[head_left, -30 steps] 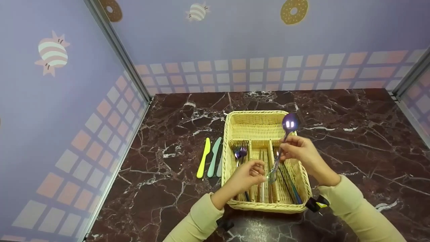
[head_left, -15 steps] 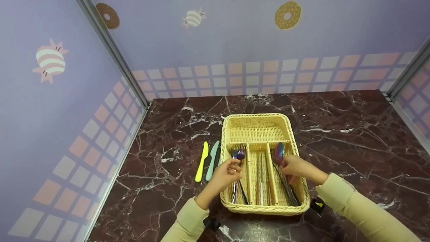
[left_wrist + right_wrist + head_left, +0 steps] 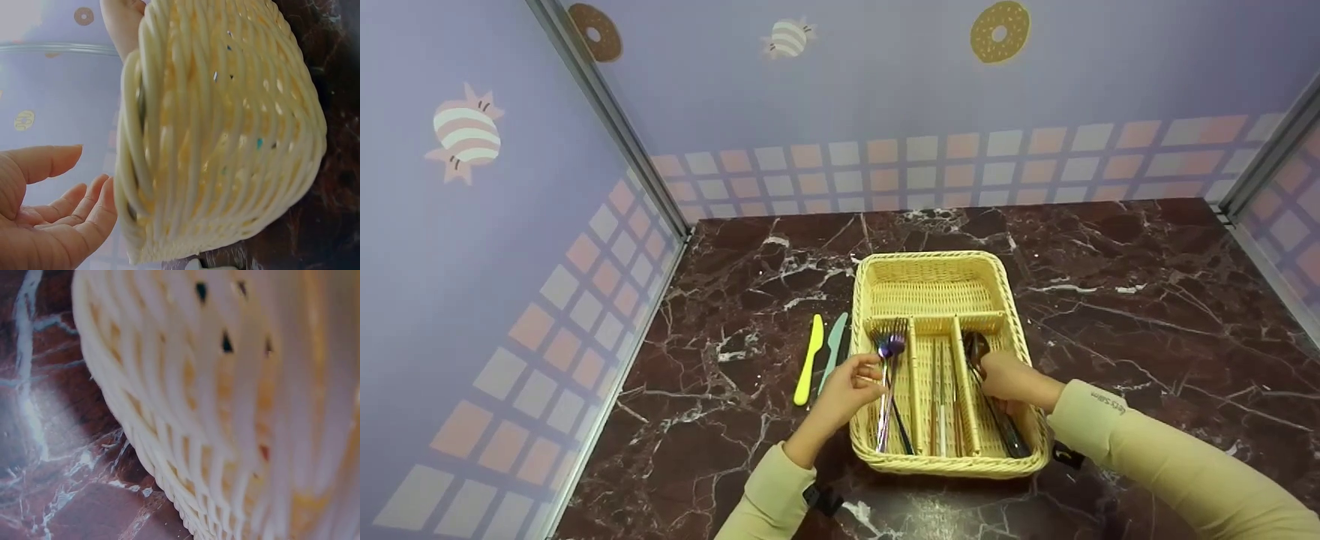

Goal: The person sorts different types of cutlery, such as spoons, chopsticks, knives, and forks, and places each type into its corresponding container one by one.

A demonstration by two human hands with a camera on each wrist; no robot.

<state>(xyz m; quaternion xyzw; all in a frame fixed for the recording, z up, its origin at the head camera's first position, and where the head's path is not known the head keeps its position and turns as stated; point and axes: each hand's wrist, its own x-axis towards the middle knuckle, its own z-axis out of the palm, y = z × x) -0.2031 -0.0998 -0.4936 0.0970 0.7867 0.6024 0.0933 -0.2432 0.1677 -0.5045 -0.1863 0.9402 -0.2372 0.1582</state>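
Note:
A pale yellow wicker cutlery basket (image 3: 949,466) with divided compartments stands on the table. My right hand (image 3: 1012,379) reaches into its right compartment, curled over the handle of a dark shiny spoon (image 3: 976,346); the fingertips are hidden. Over the basket's left edge hovers my left hand (image 3: 851,388), holding nothing. In the left wrist view, that hand's thumb (image 3: 53,160) and fingers are apart, beside the wicker rim. Purple forks (image 3: 894,343) lie in the left compartment. Thin sticks (image 3: 943,390), like chopsticks, fill part of the middle one.
Left of the basket lie a yellow knife (image 3: 810,360) and a teal knife (image 3: 835,341), with a darker one partly hidden against the basket. The marbled table (image 3: 735,300) is enclosed by patterned lilac walls (image 3: 840,90). Wicker fills most of the right wrist view.
My right hand has lowered the spoon from above the basket into the right compartment. My left hand has drawn away leftward from the spoon's handle to the basket's left edge.

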